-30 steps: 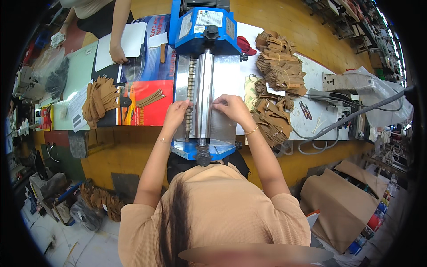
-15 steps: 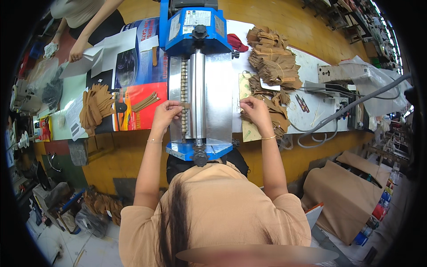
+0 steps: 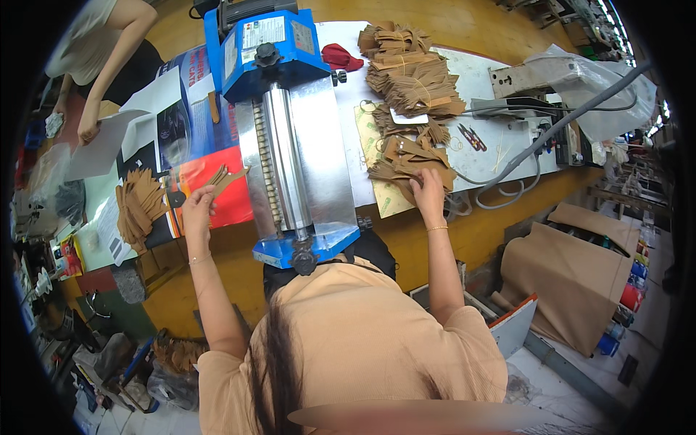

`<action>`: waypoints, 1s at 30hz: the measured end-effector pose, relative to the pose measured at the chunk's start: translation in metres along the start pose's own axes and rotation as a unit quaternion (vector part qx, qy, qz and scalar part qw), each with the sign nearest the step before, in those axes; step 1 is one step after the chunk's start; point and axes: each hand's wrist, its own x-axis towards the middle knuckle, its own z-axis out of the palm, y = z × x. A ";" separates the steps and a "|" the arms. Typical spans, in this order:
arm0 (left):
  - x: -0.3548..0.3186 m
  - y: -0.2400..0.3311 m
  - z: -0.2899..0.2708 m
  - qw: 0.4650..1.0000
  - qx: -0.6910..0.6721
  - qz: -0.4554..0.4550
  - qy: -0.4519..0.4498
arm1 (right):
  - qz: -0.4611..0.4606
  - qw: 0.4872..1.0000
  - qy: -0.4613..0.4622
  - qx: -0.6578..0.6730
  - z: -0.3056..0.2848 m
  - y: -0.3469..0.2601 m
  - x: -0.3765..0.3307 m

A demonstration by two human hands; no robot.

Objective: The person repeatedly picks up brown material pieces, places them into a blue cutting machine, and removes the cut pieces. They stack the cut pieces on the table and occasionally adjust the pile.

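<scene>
A thin brown strip (image 3: 233, 178) is pinched in the fingers of my left hand (image 3: 199, 212), over the red part of a printed sheet. Several similar strips (image 3: 216, 176) lie beside it. My right hand (image 3: 430, 194) has its fingers bent down onto a loose pile of brown strips (image 3: 413, 158), closed on the edge of one; the fingertips are partly hidden. Between my hands stands a blue machine (image 3: 279, 61) with a shiny metal roller (image 3: 286, 159) and a row of small rings along its left side.
Banded brown bundles (image 3: 409, 80) lie behind the loose pile. Scissors (image 3: 473, 138) and a thick grey cable (image 3: 573, 112) are at right. A fanned brown stack (image 3: 138, 206) lies at left, where another person's hand (image 3: 88, 130) holds white paper (image 3: 109, 141).
My left hand has moved left, away from the roller, to the red sheet. My right hand has come down onto the loose brown pile. The view has turned, shifting the machine left.
</scene>
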 end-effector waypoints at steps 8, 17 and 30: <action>0.016 0.015 -0.026 0.997 -0.045 0.054 0.023 | -0.044 0.999 0.015 -0.004 0.013 0.003 0.005; 0.085 -0.059 -0.052 0.983 0.157 -0.007 0.098 | -0.100 0.994 0.015 -0.034 0.015 0.005 -0.006; 0.082 -0.063 -0.049 0.869 0.439 0.111 0.198 | -0.025 0.999 -0.016 0.018 0.000 0.017 0.003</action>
